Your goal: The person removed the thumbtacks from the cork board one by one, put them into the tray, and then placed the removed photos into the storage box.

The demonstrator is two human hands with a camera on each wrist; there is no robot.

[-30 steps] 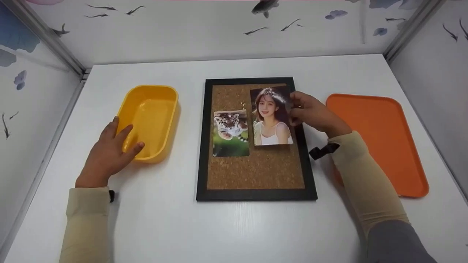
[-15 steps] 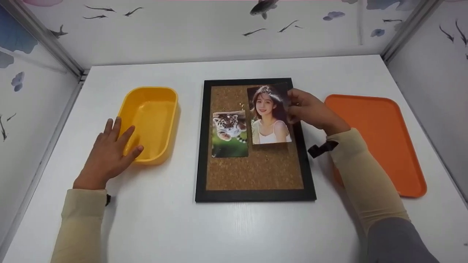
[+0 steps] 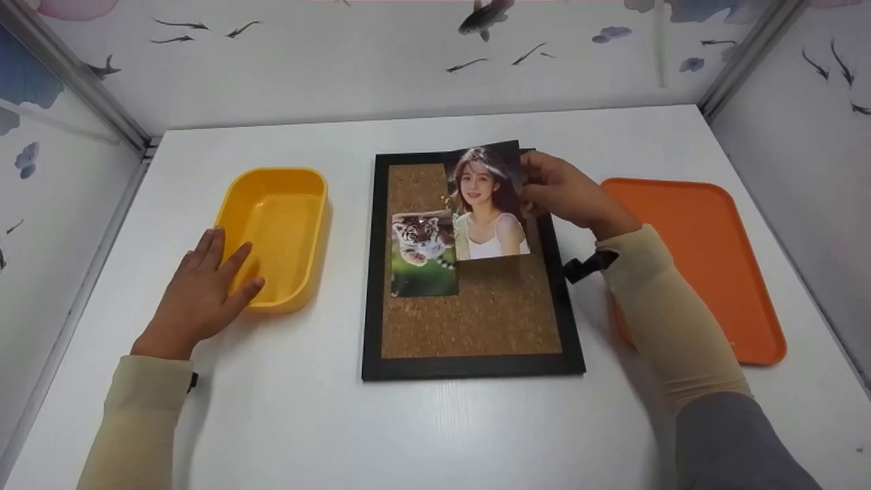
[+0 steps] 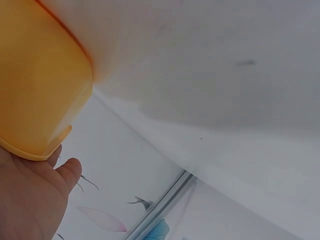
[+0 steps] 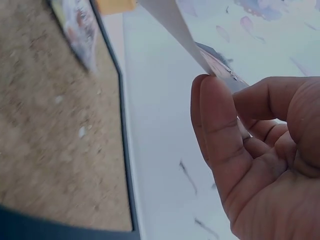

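My right hand [image 3: 568, 194] pinches the right edge of a portrait photo [image 3: 486, 224], held a little above a black-framed cork board [image 3: 476, 320]. In the right wrist view, thumb and fingers close on the edge of the photo [image 5: 175, 27], whose pale back shows. Beside it on the cork lies a photo of a tiger cub [image 3: 423, 262]; the portrait's lower left corner comes close to or over its edge. My left hand [image 3: 197, 292] rests with spread, straight fingers on the near left rim of a yellow plastic basin [image 3: 289, 224]. The left wrist view shows the basin's outer wall [image 4: 40, 75] above the hand.
An orange tray [image 3: 701, 272] lies to the right of the board, partly behind my right forearm. Everything stands on a white table [image 3: 442, 435]. Printed panels [image 3: 381, 61] with fish and flower patterns rise at the back and on both sides.
The right hand has lifted the portrait photo and carried it up and left, so its top now overlaps the board's upper frame. The left hand stays at the basin; the view has shifted slightly.
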